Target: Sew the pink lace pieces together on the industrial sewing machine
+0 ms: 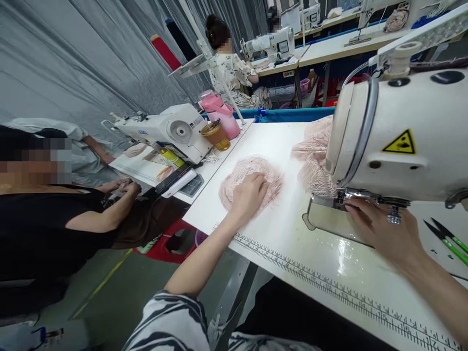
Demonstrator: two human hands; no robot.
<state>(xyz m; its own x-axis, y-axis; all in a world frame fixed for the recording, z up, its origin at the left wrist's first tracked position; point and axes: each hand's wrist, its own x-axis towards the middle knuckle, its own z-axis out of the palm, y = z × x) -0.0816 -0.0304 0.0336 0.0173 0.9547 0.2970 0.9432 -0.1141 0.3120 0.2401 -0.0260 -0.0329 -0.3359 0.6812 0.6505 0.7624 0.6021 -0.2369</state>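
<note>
My left hand (250, 195) rests on a rumpled heap of pale pink lacy fabric (234, 178), its fingers bent into the cloth. Under the head of a white sewing machine (413, 126), my right hand (389, 231) reaches to the needle area, fingertips close together beside the presser foot (341, 195). Whatever those fingertips hold is too small or hidden to make out. A second bunch of pink fringed fabric (316, 161) lies behind the needle area, partly covered by the machine head.
Green-handled thread snips (451, 243) lie at the right. A printed ruler (310, 278) runs along the front edge of the white table. At left, a person in black (47, 229) sits by another sewing machine (164, 129), near a brown cup (216, 135) and pink jug (223, 114).
</note>
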